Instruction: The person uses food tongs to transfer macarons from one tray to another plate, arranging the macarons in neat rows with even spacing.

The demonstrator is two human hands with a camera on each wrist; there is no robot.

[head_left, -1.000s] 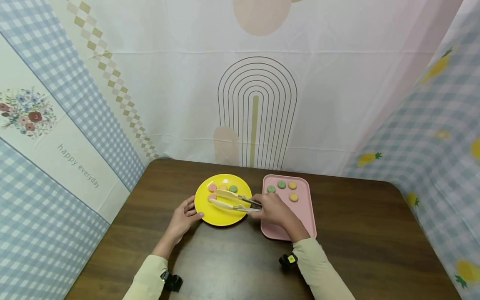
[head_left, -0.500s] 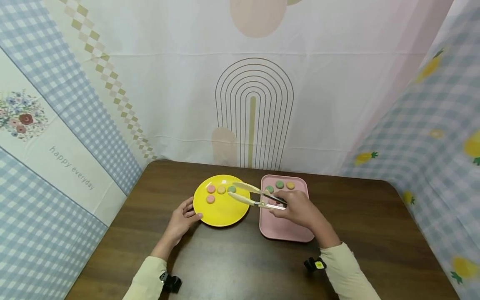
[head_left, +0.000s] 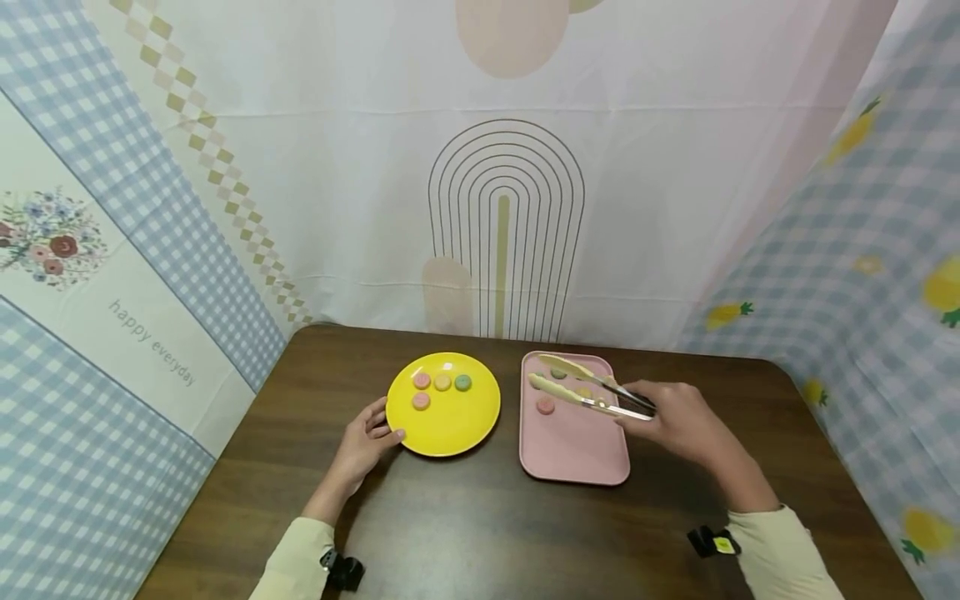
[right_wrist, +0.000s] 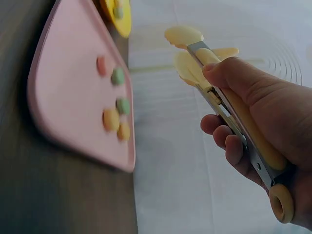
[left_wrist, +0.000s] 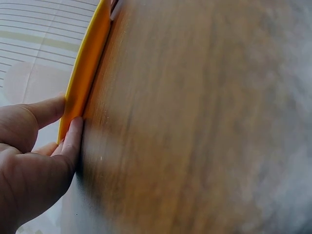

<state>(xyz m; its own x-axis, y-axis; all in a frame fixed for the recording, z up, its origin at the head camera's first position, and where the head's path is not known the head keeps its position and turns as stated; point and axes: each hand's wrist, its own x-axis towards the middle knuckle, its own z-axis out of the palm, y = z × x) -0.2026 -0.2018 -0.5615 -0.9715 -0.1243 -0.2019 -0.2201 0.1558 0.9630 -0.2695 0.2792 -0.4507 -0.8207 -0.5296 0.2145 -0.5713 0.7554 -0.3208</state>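
On the desk (head_left: 465,533), your right hand (head_left: 667,418) holds spread tongs (head_left: 557,389), now moved from the yellow plate (head_left: 453,429) to above the pink tray (head_left: 573,454), so its cookies (head_left: 545,406) are close. Your left hand (head_left: 363,442) pinches the plate.

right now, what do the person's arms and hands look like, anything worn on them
The left hand and right hand are bare, without gloves. The left sleeve and right sleeve are pale cream-yellow. Each arm carries a small black device near the cuff; the right one shows a yellow patch.
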